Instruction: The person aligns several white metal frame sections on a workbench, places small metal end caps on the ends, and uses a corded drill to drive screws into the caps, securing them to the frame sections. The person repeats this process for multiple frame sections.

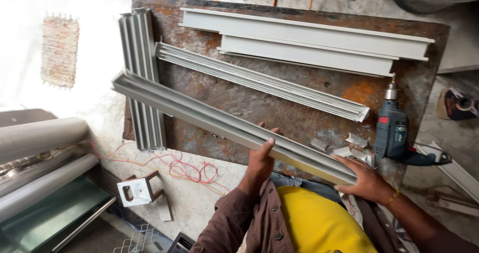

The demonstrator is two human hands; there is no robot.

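A long grey aluminium profile (199, 114) runs diagonally over the rusty metal worktop (279, 108). My left hand (259, 160) grips it from below near its middle, thumb over the top edge. My right hand (361, 178) holds its near end, fingers pressed along the side. The far end of the profile crosses a ribbed grey profile (142, 78) that lies lengthwise on the worktop's left side.
Another grey profile (259, 81) and two wide white profiles (304, 41) lie across the worktop. A blue electric drill (394, 130) and small metal brackets (349, 145) sit at the right. Red wire (184, 168), a white bracket (134, 190) and rolls (40, 138) are on the floor at the left.
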